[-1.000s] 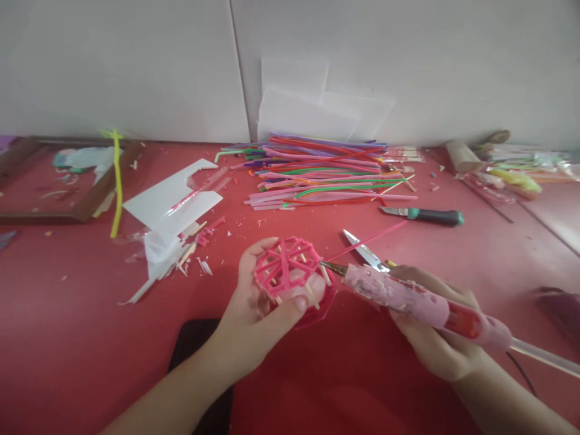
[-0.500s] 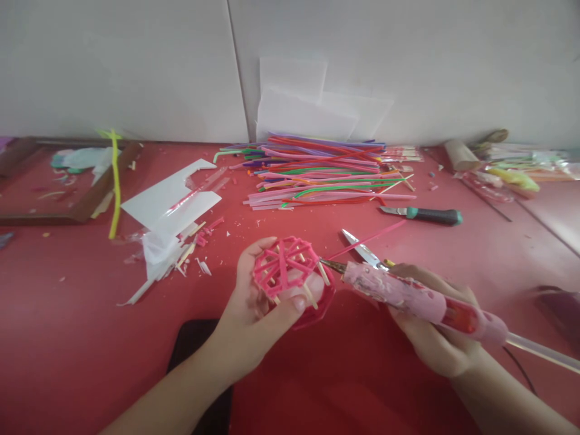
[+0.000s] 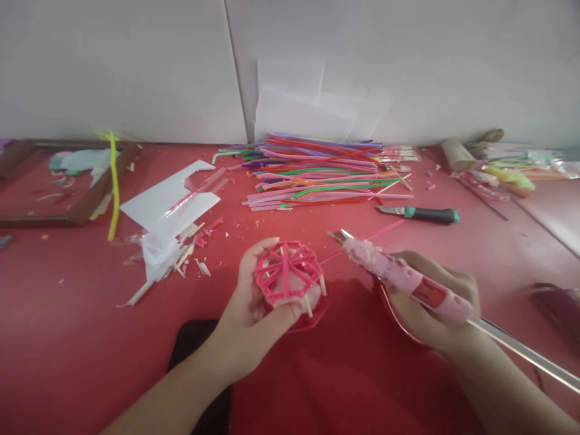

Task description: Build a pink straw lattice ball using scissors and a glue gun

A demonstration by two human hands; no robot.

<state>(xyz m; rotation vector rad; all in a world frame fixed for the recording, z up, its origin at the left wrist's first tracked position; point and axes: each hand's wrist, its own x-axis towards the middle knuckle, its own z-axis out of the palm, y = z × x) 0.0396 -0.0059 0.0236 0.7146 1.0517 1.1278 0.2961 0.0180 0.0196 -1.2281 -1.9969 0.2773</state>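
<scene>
My left hand (image 3: pixel 254 308) grips a small pink model (image 3: pixel 284 273) by its side, thumb in front. Its round top is a spoked ring of pink straw pieces, above a pink base, with pale short sticks upright between. In my right hand (image 3: pixel 430 302) is a pink glue gun (image 3: pixel 385 266), with a clear glue stick (image 3: pixel 521 349) sticking out of its back. The nozzle points left and stands apart from the model. Behind it, a scissors blade (image 3: pixel 347 234) partly shows; the rest is hidden by the glue gun and hand.
Many coloured straws (image 3: pixel 321 172) lie in a pile at the back. A craft knife (image 3: pixel 421 214) rests at right. White card (image 3: pixel 170 202) and scraps (image 3: pixel 158 254) are at left, near a brown frame (image 3: pixel 67 219). A black flat object (image 3: pixel 193 338) lies under my left arm.
The glue gun's nozzle has pulled away from the model, up and to the right. My left hand has tilted the model slightly, so its top ring faces me differently.
</scene>
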